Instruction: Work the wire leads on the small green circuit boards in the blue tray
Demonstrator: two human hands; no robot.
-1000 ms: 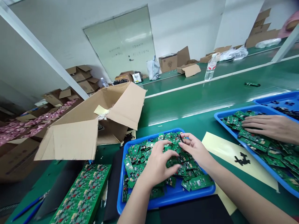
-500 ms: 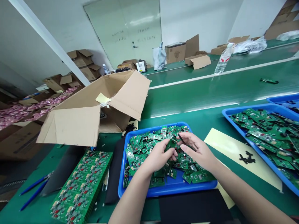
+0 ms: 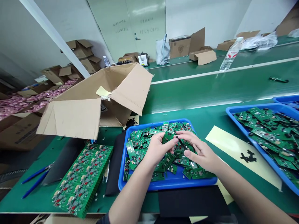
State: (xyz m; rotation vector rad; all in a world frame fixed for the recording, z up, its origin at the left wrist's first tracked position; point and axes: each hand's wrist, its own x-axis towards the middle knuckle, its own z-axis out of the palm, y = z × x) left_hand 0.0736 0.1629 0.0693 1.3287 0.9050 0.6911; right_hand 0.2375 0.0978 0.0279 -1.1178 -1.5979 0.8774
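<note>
A blue tray [image 3: 142,186] in front of me is heaped with small green circuit boards [image 3: 140,143]. My left hand [image 3: 157,150] hovers over the heap and pinches one small green board [image 3: 168,137] between thumb and fingers. My right hand [image 3: 198,150] is beside it, fingers curled around a thin black piece [image 3: 181,141] whose tip meets the held board. Both hands touch each other above the middle of the tray.
A stack of green panel boards [image 3: 81,182] lies left of the tray, blue pens [image 3: 35,179] further left. An open cardboard box [image 3: 93,102] stands behind. A second blue tray [image 3: 247,132] of boards sits right, with a yellow sheet [image 3: 233,147] between. A water bottle [image 3: 230,56] stands beyond.
My left hand lifted a small board out of the heap and my right hand brought the black piece to it. Another person's hand left the right tray. The view shifted.
</note>
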